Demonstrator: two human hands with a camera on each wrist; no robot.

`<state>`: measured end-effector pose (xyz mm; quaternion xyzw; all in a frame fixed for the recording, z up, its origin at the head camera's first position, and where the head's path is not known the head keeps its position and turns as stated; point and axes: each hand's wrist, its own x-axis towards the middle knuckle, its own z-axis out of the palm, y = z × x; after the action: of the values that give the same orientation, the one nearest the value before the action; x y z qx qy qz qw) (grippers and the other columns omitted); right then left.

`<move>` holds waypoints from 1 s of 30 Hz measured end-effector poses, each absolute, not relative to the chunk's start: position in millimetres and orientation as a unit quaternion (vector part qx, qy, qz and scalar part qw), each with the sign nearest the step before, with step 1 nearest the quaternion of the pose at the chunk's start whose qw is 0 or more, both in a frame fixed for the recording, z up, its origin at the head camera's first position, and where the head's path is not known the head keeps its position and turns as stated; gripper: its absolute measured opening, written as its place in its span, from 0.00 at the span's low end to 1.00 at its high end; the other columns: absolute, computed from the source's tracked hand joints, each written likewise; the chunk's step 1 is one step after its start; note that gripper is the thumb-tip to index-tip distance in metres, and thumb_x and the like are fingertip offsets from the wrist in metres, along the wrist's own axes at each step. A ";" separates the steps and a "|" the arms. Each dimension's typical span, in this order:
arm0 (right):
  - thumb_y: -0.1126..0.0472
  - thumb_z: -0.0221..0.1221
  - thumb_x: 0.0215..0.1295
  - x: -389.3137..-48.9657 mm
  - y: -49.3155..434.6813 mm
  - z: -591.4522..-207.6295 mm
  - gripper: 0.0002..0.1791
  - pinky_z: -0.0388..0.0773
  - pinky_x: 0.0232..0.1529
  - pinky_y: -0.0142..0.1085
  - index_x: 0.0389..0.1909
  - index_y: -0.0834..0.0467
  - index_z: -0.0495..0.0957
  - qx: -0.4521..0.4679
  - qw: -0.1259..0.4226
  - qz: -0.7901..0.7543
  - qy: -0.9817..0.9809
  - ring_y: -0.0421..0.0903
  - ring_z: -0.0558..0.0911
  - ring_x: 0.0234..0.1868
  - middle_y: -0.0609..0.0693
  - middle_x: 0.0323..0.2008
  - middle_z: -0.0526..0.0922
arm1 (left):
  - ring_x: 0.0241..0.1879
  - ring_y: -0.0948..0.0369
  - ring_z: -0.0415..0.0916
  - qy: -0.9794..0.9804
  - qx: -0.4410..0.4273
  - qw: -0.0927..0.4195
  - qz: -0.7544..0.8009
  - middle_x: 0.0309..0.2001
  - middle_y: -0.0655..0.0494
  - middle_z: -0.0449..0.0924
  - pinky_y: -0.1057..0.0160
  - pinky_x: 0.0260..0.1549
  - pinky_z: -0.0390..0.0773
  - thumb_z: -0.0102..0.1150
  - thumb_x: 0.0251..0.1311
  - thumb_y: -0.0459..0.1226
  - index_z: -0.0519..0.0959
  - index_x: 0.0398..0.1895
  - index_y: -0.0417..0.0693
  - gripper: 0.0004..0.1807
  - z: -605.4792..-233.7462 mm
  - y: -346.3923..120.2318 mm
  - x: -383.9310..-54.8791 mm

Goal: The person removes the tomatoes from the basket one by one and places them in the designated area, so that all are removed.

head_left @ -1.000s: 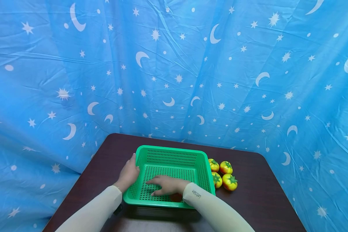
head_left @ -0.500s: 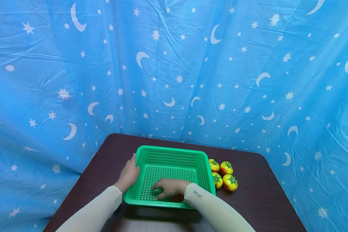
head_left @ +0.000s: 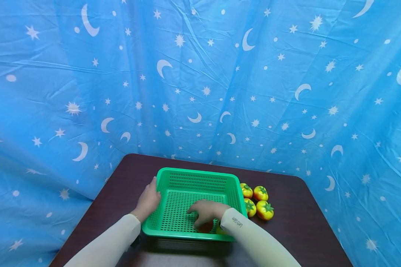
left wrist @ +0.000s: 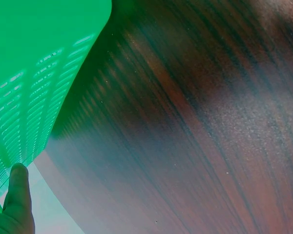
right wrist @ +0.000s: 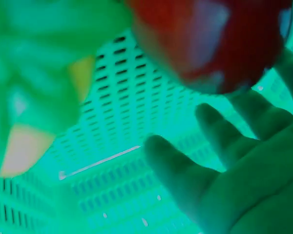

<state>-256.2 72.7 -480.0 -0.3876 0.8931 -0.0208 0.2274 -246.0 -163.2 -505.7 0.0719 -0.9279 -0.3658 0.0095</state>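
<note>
A green plastic basket with slotted walls sits on the table. My left hand grips its left side, fingers outside the wall and thumb over the rim. In the left wrist view a fingertip shows by the slotted wall. Inside the basket, near its front right, is my right hand, palm down with fingers apart. Under it lies a red tomato, mostly covered in the head view. The right wrist view has fingers spread beside it. Another tomato, yellow with green leaves, is near the wrist.
Several yellow-red tomatoes with green tops stand grouped against the basket's right outer side. The dark brown table has rounded far corners. A blue curtain with moons and stars hangs behind and around it.
My right hand has moved rightward inside the basket, and its fingers have bent down more. A yellow tomato now shows by the wrist. The left hand and basket have stayed put.
</note>
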 end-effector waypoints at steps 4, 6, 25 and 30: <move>0.47 0.69 0.50 -255.2 82.1 -474.9 0.28 0.76 0.36 0.32 0.56 0.40 0.76 -0.351 0.250 -0.037 0.902 0.38 0.74 0.47 0.41 0.54 0.75 | 0.64 0.40 0.62 -0.928 0.072 0.009 -0.365 0.67 0.34 0.58 0.39 0.56 0.69 0.41 0.68 0.33 0.38 0.75 0.41 0.37 -505.5 -163.6 -246.5; 0.48 0.69 0.50 -254.8 85.3 -474.0 0.28 0.75 0.32 0.31 0.55 0.40 0.76 -0.340 0.261 -0.047 0.902 0.36 0.72 0.42 0.42 0.51 0.75 | 0.64 0.40 0.62 -0.929 0.072 0.008 -0.364 0.67 0.34 0.58 0.39 0.56 0.69 0.41 0.68 0.33 0.38 0.75 0.41 0.37 -505.3 -163.5 -246.6; 0.51 0.68 0.52 -255.7 95.5 -476.9 0.31 0.74 0.32 0.32 0.60 0.41 0.72 -0.300 0.294 -0.102 0.902 0.36 0.73 0.39 0.40 0.47 0.77 | 0.64 0.41 0.63 -0.928 0.074 0.010 -0.366 0.66 0.34 0.59 0.40 0.55 0.70 0.42 0.67 0.33 0.38 0.75 0.41 0.37 -504.1 -162.7 -245.2; 0.53 0.69 0.49 -254.1 97.6 -477.6 0.33 0.74 0.31 0.34 0.59 0.40 0.72 -0.284 0.294 -0.110 0.906 0.37 0.73 0.39 0.40 0.46 0.76 | 0.63 0.41 0.64 -0.929 0.074 0.010 -0.363 0.66 0.33 0.60 0.40 0.55 0.70 0.42 0.68 0.33 0.38 0.75 0.40 0.37 -502.0 -162.0 -244.1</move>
<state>-254.1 97.6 -477.6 -0.2843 0.9058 -0.1102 0.2941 -244.1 -162.0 -502.0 0.0741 -0.9289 -0.3628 0.0099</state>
